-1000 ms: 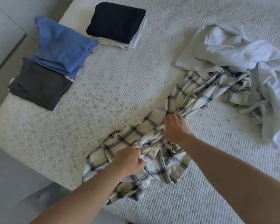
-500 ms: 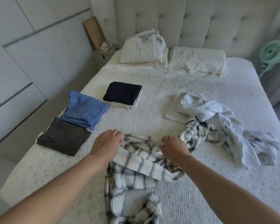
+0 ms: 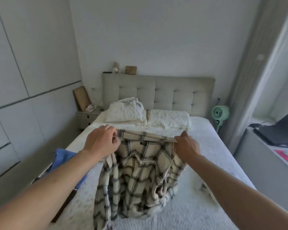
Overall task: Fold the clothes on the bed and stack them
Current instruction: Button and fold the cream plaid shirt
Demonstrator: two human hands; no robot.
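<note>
From the head view, my left hand pinched one end of the plaid shirt's top edge, fingers curled in around the fabric, and my right hand pinched the other end, thumb and fingertips closed on the folded band. Both were raised above the bed, so the shirt hung between them in loose vertical creases, its lower part bunched on the ribbed bedspread near the foot.

As I judged it, the step was to open the shirt out flat for folding. To do that well I reckoned I should keep the top edge taut and level, give it a shake to drop the creases, and then lay it down with the hem first so the body spread smooth.

A blue folded garment lay at the left edge of the bed, partly hidden behind my left forearm, with something dark just beside it. I could not tell what else remained to fold.
</note>
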